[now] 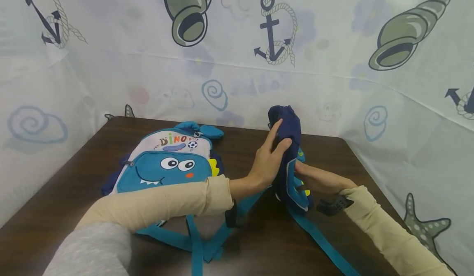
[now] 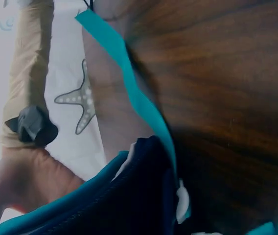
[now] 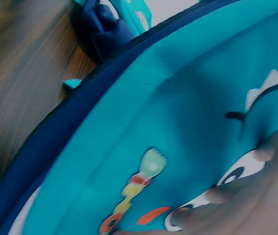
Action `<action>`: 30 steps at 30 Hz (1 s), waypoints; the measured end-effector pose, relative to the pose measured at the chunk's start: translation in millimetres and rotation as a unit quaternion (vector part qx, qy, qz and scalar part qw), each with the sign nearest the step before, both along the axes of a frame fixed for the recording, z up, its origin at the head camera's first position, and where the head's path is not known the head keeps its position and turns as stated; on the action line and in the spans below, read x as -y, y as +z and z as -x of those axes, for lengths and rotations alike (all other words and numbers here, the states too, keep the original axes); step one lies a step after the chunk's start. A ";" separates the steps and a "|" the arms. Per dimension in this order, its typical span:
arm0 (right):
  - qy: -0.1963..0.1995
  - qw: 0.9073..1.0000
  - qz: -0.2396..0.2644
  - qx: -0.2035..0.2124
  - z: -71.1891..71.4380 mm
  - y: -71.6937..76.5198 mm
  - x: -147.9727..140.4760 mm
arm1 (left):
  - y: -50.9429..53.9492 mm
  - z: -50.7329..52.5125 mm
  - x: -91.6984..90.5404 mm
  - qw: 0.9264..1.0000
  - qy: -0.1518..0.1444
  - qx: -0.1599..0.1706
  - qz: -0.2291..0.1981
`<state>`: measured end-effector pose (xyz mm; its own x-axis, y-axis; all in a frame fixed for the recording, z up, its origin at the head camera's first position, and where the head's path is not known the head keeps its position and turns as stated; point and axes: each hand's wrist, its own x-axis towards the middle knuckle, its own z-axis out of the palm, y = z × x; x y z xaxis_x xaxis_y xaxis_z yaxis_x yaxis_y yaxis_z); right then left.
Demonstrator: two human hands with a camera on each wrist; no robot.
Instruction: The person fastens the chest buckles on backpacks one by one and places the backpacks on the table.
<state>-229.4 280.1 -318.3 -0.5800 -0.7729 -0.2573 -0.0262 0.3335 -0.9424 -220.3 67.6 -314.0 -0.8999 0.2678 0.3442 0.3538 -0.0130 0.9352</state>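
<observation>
A navy and teal children's backpack (image 1: 290,132) stands upright on edge between the two hands, lifted at a slant over the table. My left hand (image 1: 263,163) presses its navy side with the fingers extended. On the opposite, teal face rests my right hand (image 1: 322,179); the right wrist view shows its fingers (image 3: 232,193) spread over the printed eyes. A second backpack (image 1: 168,161), white and teal with a dinosaur face and the word DINO, lies face up at left, partly covered by my left forearm. In the left wrist view the left fingers are hidden.
Dark wooden table (image 1: 237,243) below. Teal straps (image 1: 326,247) trail toward the front edge, with more straps (image 1: 198,243) near the left backpack. A white printed curtain (image 1: 237,62) encloses the table at the back and sides.
</observation>
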 end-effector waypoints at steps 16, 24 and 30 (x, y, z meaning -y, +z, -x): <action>0.023 0.974 0.225 -0.029 -4.5 -23.5 -21.1 | 32.6 -1.3 -33.6 0.998 -0.034 -0.025 0.043; 0.000 0.964 0.263 -0.032 -10.3 -25.6 -37.8 | 38.0 -3.1 -51.8 0.997 -0.043 -0.029 0.059; -0.002 0.963 0.267 -0.029 -11.8 -24.2 -45.7 | 39.8 -3.5 -56.7 0.997 -0.052 -0.026 0.054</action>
<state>-217.6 325.8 -342.5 -0.5844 -0.7842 0.2086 -0.0834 -0.1976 -0.9767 -216.8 124.3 -274.2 -0.8464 0.3977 0.3541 0.4046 0.0480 0.9132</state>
